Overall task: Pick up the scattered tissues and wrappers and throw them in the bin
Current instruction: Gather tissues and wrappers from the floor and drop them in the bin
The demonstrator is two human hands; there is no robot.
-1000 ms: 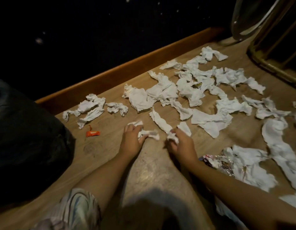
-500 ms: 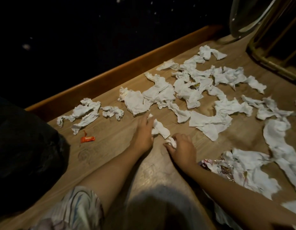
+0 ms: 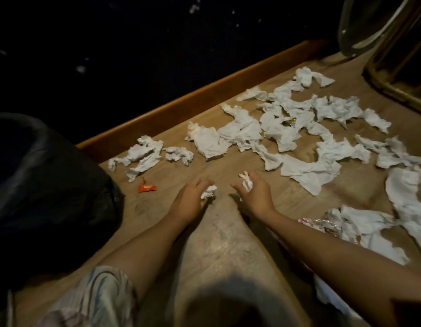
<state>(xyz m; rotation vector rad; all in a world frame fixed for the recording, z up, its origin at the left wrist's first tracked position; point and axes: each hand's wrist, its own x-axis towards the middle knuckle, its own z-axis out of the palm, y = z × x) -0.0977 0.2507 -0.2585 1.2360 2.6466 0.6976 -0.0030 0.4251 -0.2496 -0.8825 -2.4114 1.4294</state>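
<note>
White crumpled tissues (image 3: 301, 135) lie scattered over the wooden floor (image 3: 228, 244), filling the centre and right of the frame, with a smaller cluster at centre left just beside the wooden skirting board (image 3: 204, 95). Low in the middle, the left hand (image 3: 193, 199) has its fingers curled round a balled tissue (image 3: 208, 193), and just right of it the right hand (image 3: 253, 193) grips another wad of tissue (image 3: 246, 182) that pokes out above its fingers. An orange wrapper (image 3: 147, 188) lies on the floor left of the left hand, apart from it. A shiny foil wrapper (image 3: 323, 224) sits among tissues at the lower right, beside the right forearm. The bin (image 3: 39, 185), lined with a black bag, stands at the left edge of the frame. A striped sleeve (image 3: 98, 298) shows at the bottom left
</note>
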